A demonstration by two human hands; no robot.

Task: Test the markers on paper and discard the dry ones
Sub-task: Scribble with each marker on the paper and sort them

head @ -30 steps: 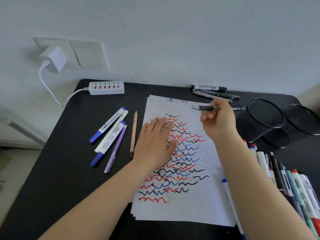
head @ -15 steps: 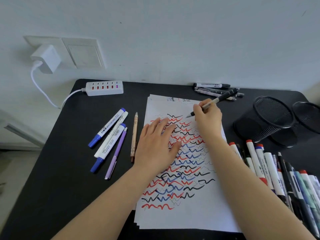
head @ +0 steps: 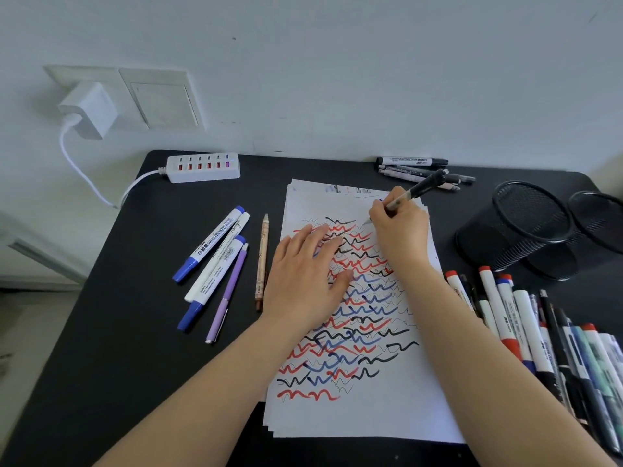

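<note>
From here I see my right hand (head: 401,232) pinching a dark pen (head: 409,193) between thumb and fingers, its barrel slanting up and away to the right and its tip down on the upper part of the paper (head: 367,416), just above the top row of squiggles. My left hand (head: 305,279) lies flat on the same sheet, palm down, fingers stretched forward and slightly fanned, covering part of the red, blue and black wavy lines. The paper is a small stack sitting in the middle of the black table (head: 111,348). To the left of it lie a few blue-capped whiteboard markers (head: 210,244), a lilac pen (head: 227,293) and a tan crayon (head: 263,261), all roughly parallel. On the right edge a crowded row of markers (head: 526,328) lies side by side, near my right forearm. Behind them two black mesh cups (head: 529,227) lie tipped on their sides. A few dark pens (head: 414,166) rest along the wall, and a white power strip (head: 204,167) sits at the far left corner
</note>
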